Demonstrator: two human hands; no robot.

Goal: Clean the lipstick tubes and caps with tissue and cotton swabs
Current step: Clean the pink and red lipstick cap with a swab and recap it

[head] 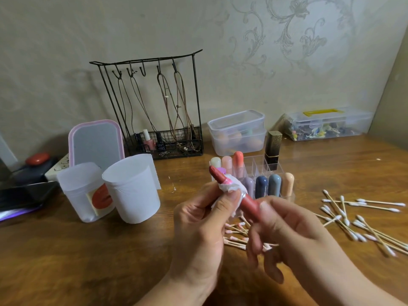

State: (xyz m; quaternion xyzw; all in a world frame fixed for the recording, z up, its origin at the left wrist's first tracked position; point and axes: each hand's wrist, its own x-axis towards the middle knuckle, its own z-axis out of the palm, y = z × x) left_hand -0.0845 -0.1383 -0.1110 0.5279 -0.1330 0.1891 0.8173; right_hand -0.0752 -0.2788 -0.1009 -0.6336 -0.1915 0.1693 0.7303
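Mid-task: left hand (pixel 198 219) pinches stained tissue (pixel 231 187) round lipstick tube (pixel 249 202) gripped by right hand (pixel 293 235); used swabs (pixel 236 236) piled, organizer tubes (pixel 273 184) possibly uncleaned.

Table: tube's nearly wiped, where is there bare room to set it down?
Bare wood on the table lies in front of the white cups, left of the hands. Right is crowded with swabs; more swabs under the hands.

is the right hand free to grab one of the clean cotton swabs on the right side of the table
Probably not yet: the right hand is pinching the red lipstick tube. The path to the white-tipped wooden cotton swabs looks clear.
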